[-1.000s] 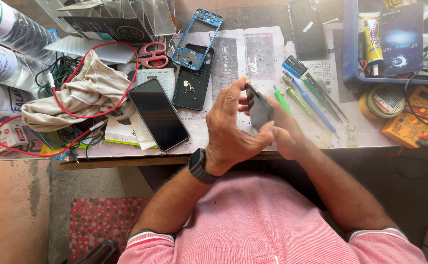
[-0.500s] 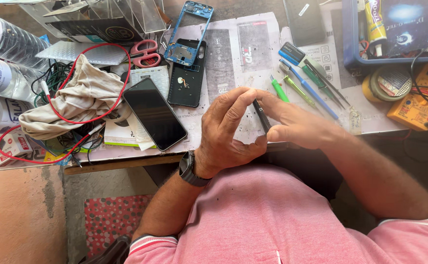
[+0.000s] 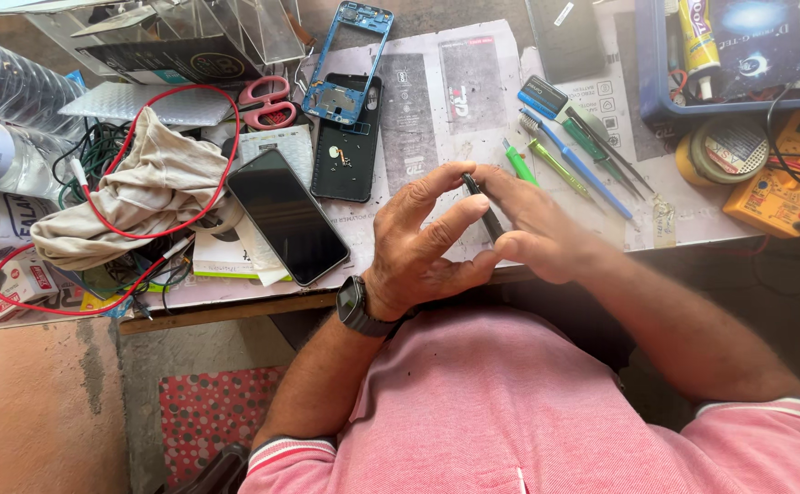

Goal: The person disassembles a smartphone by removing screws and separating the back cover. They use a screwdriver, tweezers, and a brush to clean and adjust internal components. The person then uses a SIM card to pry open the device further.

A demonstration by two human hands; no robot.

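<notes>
A thin dark flat part (image 3: 482,209), seen edge-on, is held between both my hands near the desk's front edge. My left hand (image 3: 423,242), with a dark watch on its wrist, grips the part from the left, fingers curled over it. My right hand (image 3: 533,229) pinches it from the right. To the left of my hands a black phone (image 3: 288,217) lies screen up on the desk. Behind it are a black phone back (image 3: 345,151) and a blue phone frame (image 3: 352,57).
A beige cloth (image 3: 144,197) and red wires (image 3: 107,229) lie at left beside plastic water bottles (image 3: 2,155). Red scissors (image 3: 267,99), green and blue hand tools (image 3: 565,151), a tape roll (image 3: 720,151), a yellow multimeter (image 3: 784,174) and a blue tray (image 3: 738,55) surround the paper mat (image 3: 437,110).
Both hands have drawn closer to the desk edge and my body. The dark part has turned from showing its flat face to edge-on between my fingers.
</notes>
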